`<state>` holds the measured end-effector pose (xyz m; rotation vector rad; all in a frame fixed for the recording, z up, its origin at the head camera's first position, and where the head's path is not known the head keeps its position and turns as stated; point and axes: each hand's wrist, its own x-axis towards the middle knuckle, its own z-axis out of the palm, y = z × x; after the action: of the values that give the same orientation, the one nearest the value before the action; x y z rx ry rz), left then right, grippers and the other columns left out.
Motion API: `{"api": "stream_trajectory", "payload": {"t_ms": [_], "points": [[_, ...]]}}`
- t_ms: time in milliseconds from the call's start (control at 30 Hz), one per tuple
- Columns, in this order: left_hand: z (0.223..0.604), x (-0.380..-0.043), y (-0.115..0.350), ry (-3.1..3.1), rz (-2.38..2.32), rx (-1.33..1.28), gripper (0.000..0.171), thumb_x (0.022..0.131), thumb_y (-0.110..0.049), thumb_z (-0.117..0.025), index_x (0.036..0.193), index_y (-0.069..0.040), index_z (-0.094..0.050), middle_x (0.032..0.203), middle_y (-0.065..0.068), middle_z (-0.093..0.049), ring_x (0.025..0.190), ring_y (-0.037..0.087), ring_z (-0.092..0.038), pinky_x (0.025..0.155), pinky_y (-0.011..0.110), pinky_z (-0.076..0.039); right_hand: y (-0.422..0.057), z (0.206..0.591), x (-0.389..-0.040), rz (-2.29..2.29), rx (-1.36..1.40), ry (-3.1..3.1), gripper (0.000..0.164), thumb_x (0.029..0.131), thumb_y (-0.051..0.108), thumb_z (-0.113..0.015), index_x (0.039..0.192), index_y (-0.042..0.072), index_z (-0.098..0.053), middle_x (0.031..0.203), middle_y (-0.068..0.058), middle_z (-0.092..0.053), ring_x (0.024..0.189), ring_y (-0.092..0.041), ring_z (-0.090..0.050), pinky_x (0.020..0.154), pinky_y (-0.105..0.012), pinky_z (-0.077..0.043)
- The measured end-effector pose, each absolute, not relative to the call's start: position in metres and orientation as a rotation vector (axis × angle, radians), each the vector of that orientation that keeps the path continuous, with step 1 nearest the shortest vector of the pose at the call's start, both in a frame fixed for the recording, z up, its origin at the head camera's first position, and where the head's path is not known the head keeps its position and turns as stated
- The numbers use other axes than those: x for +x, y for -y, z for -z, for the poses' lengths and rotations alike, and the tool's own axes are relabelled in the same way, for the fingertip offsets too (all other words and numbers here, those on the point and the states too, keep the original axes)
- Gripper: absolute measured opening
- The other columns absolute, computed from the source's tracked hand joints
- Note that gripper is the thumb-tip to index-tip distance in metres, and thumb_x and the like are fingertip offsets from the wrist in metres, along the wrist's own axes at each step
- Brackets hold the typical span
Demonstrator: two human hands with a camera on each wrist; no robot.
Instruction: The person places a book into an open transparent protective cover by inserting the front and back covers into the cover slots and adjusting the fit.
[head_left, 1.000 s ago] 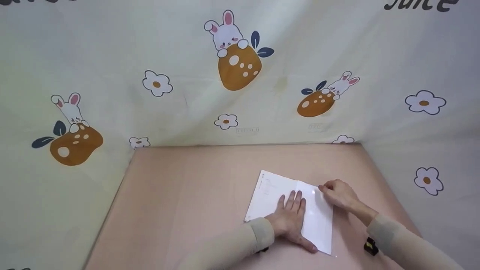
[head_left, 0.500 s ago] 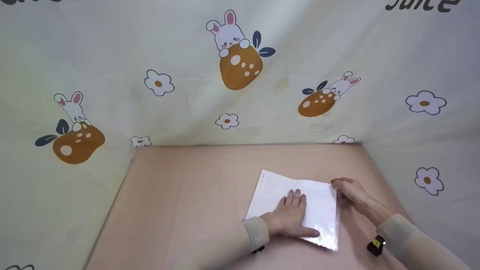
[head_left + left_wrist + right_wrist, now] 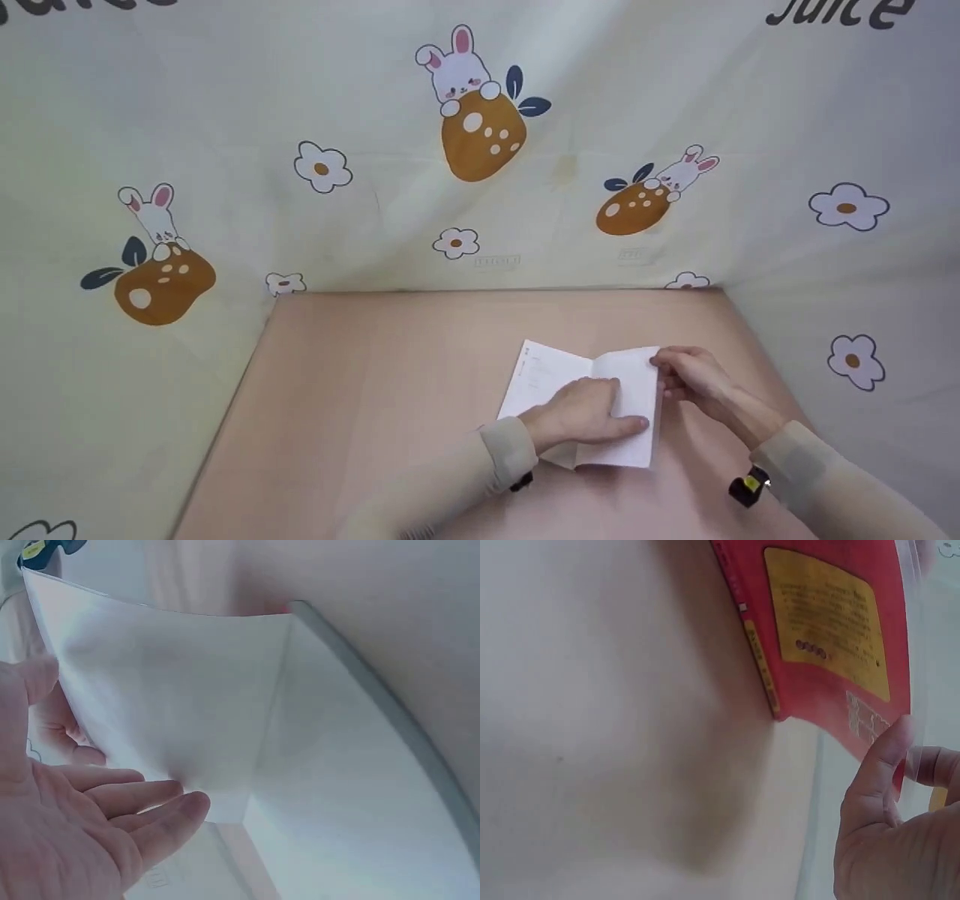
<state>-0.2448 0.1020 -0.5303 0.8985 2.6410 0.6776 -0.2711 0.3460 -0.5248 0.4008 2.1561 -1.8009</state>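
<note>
An open book point(image 3: 551, 382) with white inner sides lies on the pink-beige table, its right side lifted at an angle. The outside of that side is a red cover point(image 3: 817, 686) with a yellow text panel, and clear plastic film point(image 3: 915, 637) runs along its edge. My right hand point(image 3: 697, 375) pinches the upper outer corner between thumb and fingers. My left hand point(image 3: 581, 412) is over the middle of the book. In the left wrist view, that left hand point(image 3: 97, 821) has its fingers extended, fingertips at the white inner side point(image 3: 180, 690).
Patterned cloth walls point(image 3: 375, 217) with rabbits and flowers stand behind and beside the table point(image 3: 390, 375). A black wrist device point(image 3: 750, 486) is at the right sleeve.
The book's right side has gone from lying flat to standing raised. My right hand moved out to its edge, then slightly back inward. My left hand's flat, spread fingers have bent at the knuckles.
</note>
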Motion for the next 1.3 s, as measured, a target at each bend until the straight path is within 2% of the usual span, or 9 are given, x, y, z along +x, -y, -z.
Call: {"api": "stream_trajectory", "payload": {"t_ms": [67,133,300,567,633,733,933,1133,1300], "points": [[0.526,-0.244,-0.105,-2.688,-0.723,0.850,0.050,0.103,-0.068,-0.067,0.095,-0.018,-0.066,0.074,-0.006,-0.062,0.065,0.008,-0.058,0.057,0.024,-0.044,-0.341,0.522,-0.272,1.825,0.398,-2.165,0.011,0.106,0.014,-0.067,0.100,0.008,-0.074,0.069,0.007,-0.065,0.061,-0.004,-0.065,0.060,-0.020,-0.060],[0.523,-0.243,-0.109,-2.739,-0.753,0.788,0.054,0.101,-0.072,-0.067,0.083,-0.022,-0.060,0.067,-0.008,-0.055,0.060,0.008,-0.054,0.052,0.024,-0.041,-0.336,0.519,-0.273,1.851,0.392,-2.173,0.010,0.106,0.013,-0.069,0.104,0.006,-0.076,0.068,0.007,-0.067,0.060,-0.004,-0.066,0.060,-0.020,-0.061],[0.513,-0.244,-0.112,-2.848,-0.762,0.672,0.062,0.095,-0.079,-0.070,0.071,-0.025,-0.053,0.062,-0.009,-0.052,0.056,0.009,-0.054,0.050,0.026,-0.040,-0.321,0.513,-0.275,1.882,0.328,-2.186,0.018,0.107,0.017,-0.071,0.114,0.001,-0.076,0.073,0.006,-0.073,0.062,-0.004,-0.071,0.064,-0.021,-0.065],[0.505,-0.256,-0.094,-2.829,-0.838,0.659,0.048,0.094,-0.046,-0.077,0.061,-0.025,-0.049,0.054,-0.012,-0.041,0.048,0.005,-0.045,0.043,0.022,-0.036,-0.309,0.511,-0.272,1.757,0.218,-2.333,0.048,0.113,0.035,-0.067,0.135,-0.007,-0.070,0.093,-0.004,-0.084,0.078,-0.012,-0.082,0.072,-0.027,-0.069],[0.504,-0.260,-0.087,-2.805,-0.884,0.687,0.050,0.095,-0.038,-0.076,0.058,-0.025,-0.045,0.051,-0.013,-0.036,0.045,0.003,-0.039,0.041,0.021,-0.031,-0.309,0.512,-0.271,1.716,0.198,-2.389,0.049,0.114,0.038,-0.065,0.135,-0.007,-0.071,0.099,-0.008,-0.085,0.082,-0.014,-0.083,0.074,-0.028,-0.070],[0.501,-0.266,-0.076,-2.781,-0.912,0.728,0.051,0.098,-0.028,-0.073,0.056,-0.024,-0.044,0.049,-0.013,-0.032,0.044,0.002,-0.034,0.041,0.020,-0.027,-0.310,0.514,-0.270,1.649,0.168,-2.478,0.041,0.114,0.031,-0.065,0.131,-0.006,-0.073,0.104,-0.012,-0.084,0.085,-0.015,-0.082,0.074,-0.028,-0.069],[0.500,-0.277,-0.056,-2.718,-0.963,0.692,0.035,0.096,-0.013,-0.076,0.064,-0.016,-0.061,0.053,-0.009,-0.047,0.046,0.004,-0.042,0.042,0.018,-0.033,-0.314,0.521,-0.266,1.533,0.110,-2.594,0.025,0.110,0.014,-0.066,0.122,-0.005,-0.076,0.103,-0.014,-0.082,0.087,-0.017,-0.080,0.074,-0.029,-0.069],[0.509,-0.289,-0.033,-2.654,-1.026,0.499,0.006,0.092,-0.008,-0.081,0.091,-0.005,-0.076,0.072,0.000,-0.068,0.055,0.010,-0.060,0.048,0.020,-0.046,-0.316,0.530,-0.264,1.466,0.130,-2.638,0.020,0.106,0.010,-0.067,0.114,-0.002,-0.080,0.093,-0.006,-0.081,0.086,-0.019,-0.080,0.075,-0.033,-0.069],[0.525,-0.292,-0.016,-2.618,-1.053,0.309,0.028,0.091,-0.006,-0.085,0.114,-0.006,-0.070,0.098,0.005,-0.074,0.078,0.016,-0.072,0.064,0.028,-0.060,-0.317,0.535,-0.263,1.413,0.132,-2.668,0.021,0.104,0.012,-0.070,0.115,-0.003,-0.080,0.097,-0.010,-0.082,0.089,-0.022,-0.080,0.075,-0.035,-0.069]]}}
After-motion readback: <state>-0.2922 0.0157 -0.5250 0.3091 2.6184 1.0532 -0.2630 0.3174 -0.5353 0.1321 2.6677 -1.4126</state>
